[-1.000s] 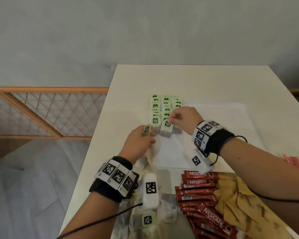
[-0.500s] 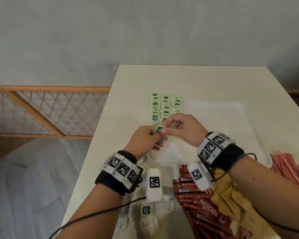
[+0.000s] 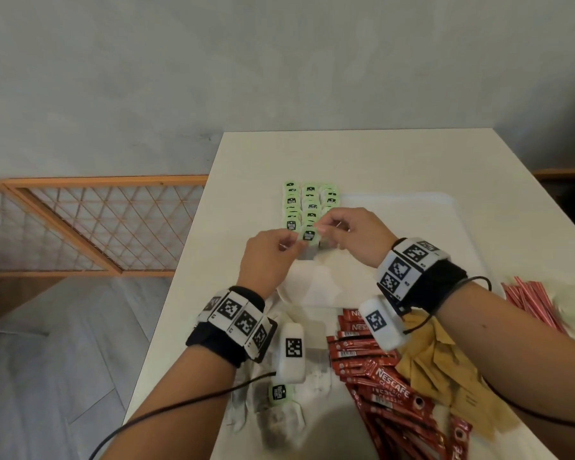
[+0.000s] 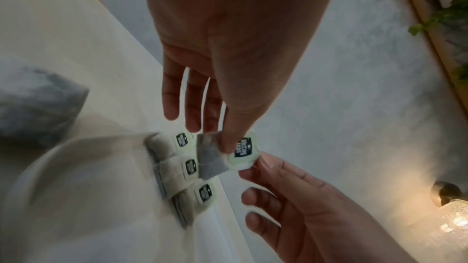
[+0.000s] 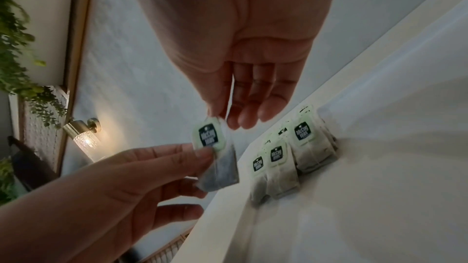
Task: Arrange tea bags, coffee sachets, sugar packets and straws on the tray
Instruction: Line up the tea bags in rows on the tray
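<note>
1. Left hand [image 3: 269, 257] pinches a tea bag [image 3: 307, 242] between thumb and fingertips, held in the air just above the near-left part of the white tray [image 3: 412, 234].
2. Right hand [image 3: 352, 237] pinches the same tea bag's green tag [image 4: 243, 150] from the 2 o'clock side; other fingers loosely curled.
3. Tea-bag rows [image 3: 309, 204], three columns, lie along the tray's left edge, at 12 o'clock from the held bag; green tags face up.
4. Loose tea bags [image 3: 279, 403] lie on the counter [image 3: 346, 154] at 6 o'clock, beside the left wrist.
5. Red coffee sachets [image 3: 385, 386] piled at 5 o'clock, near the tray's front edge.
6. Brown sugar packets [image 3: 445, 376] just right of the sachets, partly under the right forearm.
7. Red-striped straws [image 3: 531, 303] at 3 o'clock, off the tray, on the counter.
</note>
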A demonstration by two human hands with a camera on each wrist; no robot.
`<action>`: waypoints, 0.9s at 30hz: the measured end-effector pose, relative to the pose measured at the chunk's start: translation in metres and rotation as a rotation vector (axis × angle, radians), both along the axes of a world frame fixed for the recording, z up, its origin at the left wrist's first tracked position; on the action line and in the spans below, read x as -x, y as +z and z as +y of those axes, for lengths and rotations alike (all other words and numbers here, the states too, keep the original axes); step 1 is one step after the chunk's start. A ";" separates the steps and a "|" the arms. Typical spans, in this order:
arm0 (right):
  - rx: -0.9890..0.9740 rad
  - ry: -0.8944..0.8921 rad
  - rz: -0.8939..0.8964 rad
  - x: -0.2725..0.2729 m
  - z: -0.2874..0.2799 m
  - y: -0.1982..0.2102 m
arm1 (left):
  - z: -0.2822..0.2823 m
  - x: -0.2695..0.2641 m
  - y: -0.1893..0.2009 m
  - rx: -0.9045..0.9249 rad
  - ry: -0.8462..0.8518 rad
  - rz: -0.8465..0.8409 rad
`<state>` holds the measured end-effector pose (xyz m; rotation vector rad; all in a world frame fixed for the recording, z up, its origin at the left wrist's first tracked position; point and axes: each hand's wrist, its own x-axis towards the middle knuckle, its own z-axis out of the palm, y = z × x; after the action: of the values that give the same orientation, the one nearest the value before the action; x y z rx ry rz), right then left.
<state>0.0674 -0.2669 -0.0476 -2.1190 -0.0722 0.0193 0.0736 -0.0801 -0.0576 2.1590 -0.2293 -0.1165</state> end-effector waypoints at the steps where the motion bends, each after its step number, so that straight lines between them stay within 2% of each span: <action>1: -0.007 -0.017 0.004 -0.001 0.000 -0.001 | 0.004 -0.006 -0.002 -0.011 0.029 0.033; 5: 0.043 -0.080 0.065 -0.006 -0.009 -0.014 | 0.018 -0.029 -0.012 -0.072 0.054 0.195; 8: 0.062 -0.105 0.128 -0.006 -0.018 -0.024 | 0.019 -0.038 -0.019 -0.171 0.047 0.236; 10: 0.072 -0.116 0.146 -0.007 -0.023 -0.029 | 0.016 -0.044 -0.024 -0.156 0.061 0.254; 19: 0.104 -0.162 0.192 -0.016 -0.033 -0.035 | 0.003 -0.065 -0.031 -0.165 0.090 0.152; 22: 0.151 -0.207 0.211 -0.018 -0.035 -0.040 | 0.005 -0.061 -0.032 -0.197 0.098 0.041; 24: 0.143 -0.264 0.235 -0.021 -0.034 -0.041 | 0.007 -0.060 -0.030 -0.217 0.056 0.003; 27: 0.098 -0.329 0.306 -0.023 -0.030 -0.038 | 0.010 -0.061 -0.029 -0.313 -0.083 0.087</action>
<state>0.0909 -0.2966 -0.0860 -2.1771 0.4663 0.1540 0.1347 -0.0706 -0.0863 2.4487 -0.2644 -0.3116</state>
